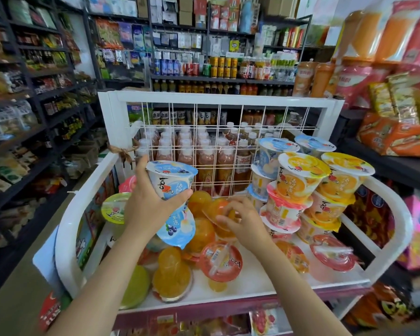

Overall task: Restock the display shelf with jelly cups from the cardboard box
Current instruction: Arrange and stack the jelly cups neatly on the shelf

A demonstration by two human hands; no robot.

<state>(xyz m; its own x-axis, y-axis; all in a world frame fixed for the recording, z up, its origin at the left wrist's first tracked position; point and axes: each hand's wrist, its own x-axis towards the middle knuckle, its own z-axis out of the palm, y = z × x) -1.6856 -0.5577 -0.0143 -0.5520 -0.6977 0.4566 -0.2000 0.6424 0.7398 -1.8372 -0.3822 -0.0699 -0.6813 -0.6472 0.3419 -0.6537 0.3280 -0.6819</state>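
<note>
My left hand (pixel 153 202) grips a blue-lidded jelly cup (pixel 171 179) round its side, held upright above the white display shelf (pixel 228 284), w/ a second blue cup (pixel 177 229) tipped on its side just below it. My right hand (pixel 243 223) curls its fingers on an orange jelly cup (pixel 216 209) in the loose pile mid-shelf. Stacked cups (pixel 298 187) stand at the right by the wire grid (pixel 204 146). Cardboard box not in view.
</note>
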